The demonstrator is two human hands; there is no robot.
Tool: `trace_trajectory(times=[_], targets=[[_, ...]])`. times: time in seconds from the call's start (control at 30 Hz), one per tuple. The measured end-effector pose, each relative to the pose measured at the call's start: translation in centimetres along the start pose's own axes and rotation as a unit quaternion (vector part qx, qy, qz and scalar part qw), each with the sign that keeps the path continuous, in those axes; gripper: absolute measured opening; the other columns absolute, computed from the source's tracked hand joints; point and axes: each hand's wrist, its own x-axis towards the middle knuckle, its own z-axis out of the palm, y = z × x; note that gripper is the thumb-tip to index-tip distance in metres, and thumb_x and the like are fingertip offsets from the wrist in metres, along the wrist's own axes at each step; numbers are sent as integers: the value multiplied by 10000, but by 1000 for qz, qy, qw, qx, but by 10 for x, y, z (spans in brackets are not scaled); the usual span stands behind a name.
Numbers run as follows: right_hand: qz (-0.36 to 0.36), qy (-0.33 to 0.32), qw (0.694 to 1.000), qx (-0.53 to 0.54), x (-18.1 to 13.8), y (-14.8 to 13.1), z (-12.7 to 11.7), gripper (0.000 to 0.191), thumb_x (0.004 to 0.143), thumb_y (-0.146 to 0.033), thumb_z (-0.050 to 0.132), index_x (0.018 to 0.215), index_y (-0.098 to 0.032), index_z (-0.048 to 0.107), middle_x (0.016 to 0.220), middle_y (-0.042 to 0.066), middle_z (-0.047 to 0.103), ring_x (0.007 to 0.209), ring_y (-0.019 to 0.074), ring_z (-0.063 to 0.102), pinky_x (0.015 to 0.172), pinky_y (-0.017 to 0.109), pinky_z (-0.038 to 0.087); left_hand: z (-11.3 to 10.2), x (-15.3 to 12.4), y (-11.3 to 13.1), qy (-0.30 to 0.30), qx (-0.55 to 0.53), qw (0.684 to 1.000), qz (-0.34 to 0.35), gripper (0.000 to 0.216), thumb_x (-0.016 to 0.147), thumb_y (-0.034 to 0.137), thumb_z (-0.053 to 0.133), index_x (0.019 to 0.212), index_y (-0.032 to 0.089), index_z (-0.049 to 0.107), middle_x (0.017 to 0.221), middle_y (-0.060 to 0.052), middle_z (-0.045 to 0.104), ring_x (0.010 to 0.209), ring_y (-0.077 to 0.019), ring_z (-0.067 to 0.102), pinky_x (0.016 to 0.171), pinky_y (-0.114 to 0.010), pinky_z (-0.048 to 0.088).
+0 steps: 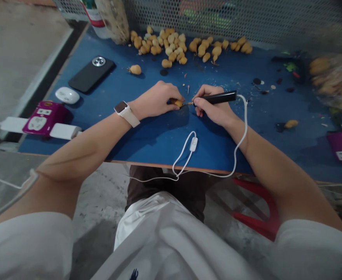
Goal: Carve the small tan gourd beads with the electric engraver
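My left hand (163,100), with a watch (126,112) on its wrist, rests on the blue table and pinches a small yellow-tan gourd (178,103) between thumb and fingertips. Most of the gourd is hidden by the fingers. In my right hand (214,107) is a wood-burning pen (220,97) with a black handle, held like a pencil. Its thin tip points left and meets the gourd's end, though I cannot tell how firmly it touches. A white cord (245,128) runs from the handle to an inline switch (193,144).
Many small gourds (171,42) are heaped along the perforated metal panel (165,15). One lone gourd (135,70) lies nearer. At left are a phone (92,76), a white case (67,95) and a purple power adapter (47,118). A plastic bag (338,77) sits at right.
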Motion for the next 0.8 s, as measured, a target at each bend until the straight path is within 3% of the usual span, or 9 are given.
trace_trajectory(times=[0.17,0.5,0.8], targets=[[4,2,1000,-3,0,3,-1,605,1004,-872,1007,942,-329,747,706,22,715,627,259,689,630,481,732,0,0,-1,-2,11,1000,3,338,1232,389,721,1398,262,988,1400,-120,973,1362,-360,868,1237,-471,625],[8,-4,1000,6,1,0,-2,578,998,-821,1042,955,-329,742,714,16,714,618,250,680,636,484,734,3,0,-5,18,3,1000,18,324,1194,378,754,1371,260,998,1343,-117,983,1296,-361,880,1229,-504,642],[13,-7,1000,-4,-1,-4,-1,624,972,-867,1031,942,-323,728,717,12,716,639,244,686,646,449,714,1,1,0,11,7,1000,8,316,1195,363,753,1358,243,996,1360,-120,979,1316,-356,886,1223,-479,646]])
